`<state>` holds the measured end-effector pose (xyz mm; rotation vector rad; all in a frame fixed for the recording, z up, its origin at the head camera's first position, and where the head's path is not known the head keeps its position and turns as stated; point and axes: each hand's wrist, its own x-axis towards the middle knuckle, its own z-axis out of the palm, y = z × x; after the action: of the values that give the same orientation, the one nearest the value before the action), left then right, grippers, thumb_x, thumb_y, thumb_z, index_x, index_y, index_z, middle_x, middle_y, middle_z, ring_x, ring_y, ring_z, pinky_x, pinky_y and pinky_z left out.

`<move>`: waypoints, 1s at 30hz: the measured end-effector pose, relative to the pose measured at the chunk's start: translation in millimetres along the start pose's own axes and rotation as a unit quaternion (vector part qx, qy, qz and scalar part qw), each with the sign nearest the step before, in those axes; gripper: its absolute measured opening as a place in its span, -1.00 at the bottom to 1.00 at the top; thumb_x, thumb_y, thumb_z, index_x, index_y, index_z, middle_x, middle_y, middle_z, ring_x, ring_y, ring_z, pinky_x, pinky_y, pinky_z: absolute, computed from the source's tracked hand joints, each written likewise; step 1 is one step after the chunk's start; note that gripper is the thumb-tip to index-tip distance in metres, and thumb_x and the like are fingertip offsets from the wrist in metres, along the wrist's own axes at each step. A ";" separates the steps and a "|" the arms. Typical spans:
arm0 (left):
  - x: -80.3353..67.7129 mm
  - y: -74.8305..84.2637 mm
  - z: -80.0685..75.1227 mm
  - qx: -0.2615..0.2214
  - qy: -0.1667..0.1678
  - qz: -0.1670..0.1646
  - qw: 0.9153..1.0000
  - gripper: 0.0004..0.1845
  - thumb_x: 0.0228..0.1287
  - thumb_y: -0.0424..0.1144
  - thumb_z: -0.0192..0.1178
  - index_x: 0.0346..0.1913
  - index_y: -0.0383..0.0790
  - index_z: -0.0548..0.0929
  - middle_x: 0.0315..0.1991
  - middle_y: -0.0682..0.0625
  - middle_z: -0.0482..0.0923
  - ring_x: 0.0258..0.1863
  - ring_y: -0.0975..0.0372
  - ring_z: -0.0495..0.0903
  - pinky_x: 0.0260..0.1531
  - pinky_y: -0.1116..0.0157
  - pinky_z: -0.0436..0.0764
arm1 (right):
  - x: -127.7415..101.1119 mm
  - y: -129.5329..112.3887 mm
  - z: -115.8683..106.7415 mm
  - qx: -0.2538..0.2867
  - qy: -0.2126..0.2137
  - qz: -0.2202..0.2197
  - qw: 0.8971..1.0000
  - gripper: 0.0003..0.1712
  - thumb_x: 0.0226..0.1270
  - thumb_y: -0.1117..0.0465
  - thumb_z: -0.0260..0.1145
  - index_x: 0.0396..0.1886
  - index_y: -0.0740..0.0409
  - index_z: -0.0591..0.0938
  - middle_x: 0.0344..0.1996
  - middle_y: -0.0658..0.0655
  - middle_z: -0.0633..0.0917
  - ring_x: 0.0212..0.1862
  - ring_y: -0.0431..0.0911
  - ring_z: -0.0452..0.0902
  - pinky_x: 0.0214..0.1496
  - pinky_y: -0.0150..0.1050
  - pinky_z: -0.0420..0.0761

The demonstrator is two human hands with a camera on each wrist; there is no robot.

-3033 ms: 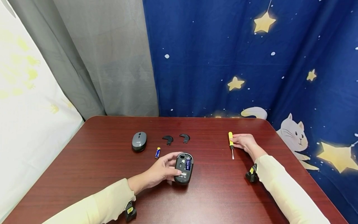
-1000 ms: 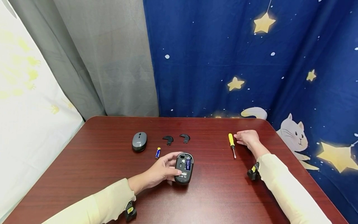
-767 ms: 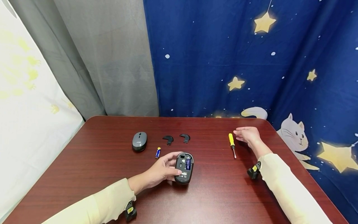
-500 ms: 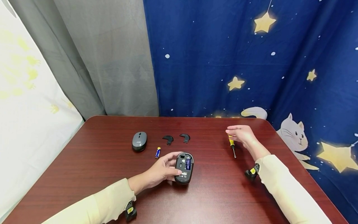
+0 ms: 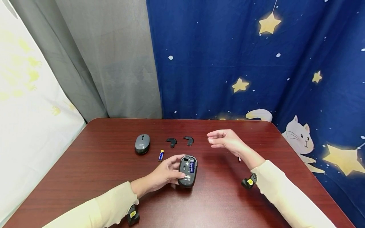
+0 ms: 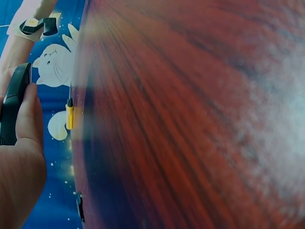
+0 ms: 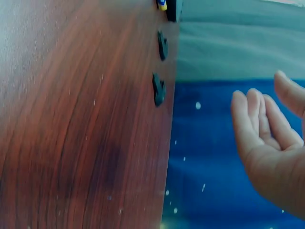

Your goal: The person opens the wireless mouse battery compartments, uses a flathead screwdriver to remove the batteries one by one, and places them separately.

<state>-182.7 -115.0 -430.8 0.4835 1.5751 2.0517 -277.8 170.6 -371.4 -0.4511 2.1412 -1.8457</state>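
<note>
My left hand grips a black computer mouse, its underside turned toward the head camera. A blue battery sits in the mouse's uncovered battery slot. Over the table, my right hand hangs empty with fingers spread; in the right wrist view its thumb stands apart from the fingers. Left of that hand lie two black battery covers, one nearer and one farther left. The yellow screwdriver lies on the table, mostly hidden behind my right forearm in the head view.
A grey-topped mouse stands at the back left of the brown table. Close to my left hand lies a loose blue and yellow battery. Grey and blue curtains hang behind the table's far edge.
My right hand has let go of the yellow screwdriver, lifted, and moved left toward the battery covers. The left hand and its mouse stay in place.
</note>
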 end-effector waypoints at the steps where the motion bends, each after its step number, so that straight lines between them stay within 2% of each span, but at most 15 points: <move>1: 0.1 -0.2 0.1 -0.001 0.000 -0.001 1.000 -0.25 0.22 -0.52 0.24 0.44 -0.23 0.20 0.17 -0.30 0.46 -0.03 -0.02 0.62 -0.12 0.01 0.61 | -0.2 -0.6 3.3 0.002 -0.012 -0.008 1.000 -0.52 0.22 0.43 0.35 0.12 0.54 0.51 -0.09 0.28 0.67 -0.14 -0.07 0.66 0.04 0.11 0.54; 6: 0.7 -0.8 0.9 -0.002 0.003 -0.005 1.000 -0.26 0.21 -0.50 0.25 0.43 -0.23 0.20 0.15 -0.30 0.47 -0.06 -0.01 0.63 -0.14 0.03 0.63 | -1.3 -3.6 15.8 -0.017 -0.078 -0.043 0.996 -0.57 0.19 0.41 0.38 0.06 0.47 0.58 -0.15 0.23 0.69 -0.17 -0.04 0.66 -0.03 0.01 0.62; 14: 0.5 -0.1 3.4 -0.004 0.004 -0.009 1.000 -0.26 0.20 -0.50 0.26 0.43 -0.23 0.22 0.14 -0.30 0.49 -0.07 -0.01 0.64 -0.17 0.05 0.64 | -1.8 -3.8 26.0 -0.073 -0.183 -0.085 0.977 -0.58 0.13 0.42 0.43 0.03 0.41 0.63 -0.14 0.23 0.71 -0.12 0.04 0.65 -0.07 -0.17 0.64; 21: 0.8 -1.5 3.5 -0.005 0.002 -0.012 1.000 -0.26 0.19 -0.50 0.26 0.42 -0.24 0.22 0.13 -0.31 0.49 -0.08 -0.02 0.64 -0.19 0.06 0.65 | -2.8 -1.3 33.7 -0.096 -0.238 -0.104 0.961 -0.55 0.09 0.42 0.45 0.01 0.45 0.62 -0.20 0.31 0.71 -0.15 0.01 0.64 -0.12 -0.21 0.64; 30: 1.0 -1.3 5.9 -0.010 0.000 -0.016 1.000 -0.24 0.18 -0.51 0.25 0.43 -0.25 0.20 0.14 -0.32 0.48 -0.06 -0.03 0.63 -0.16 0.03 0.64 | -2.1 1.1 41.1 -0.129 -0.273 -0.129 0.945 -0.60 0.05 0.43 0.48 -0.05 0.37 0.68 -0.25 0.20 0.70 -0.24 -0.07 0.61 -0.17 -0.21 0.64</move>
<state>-180.0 -109.6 -430.5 0.4485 1.5507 2.0428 -259.2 134.5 -378.5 -1.1968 1.9907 -1.3284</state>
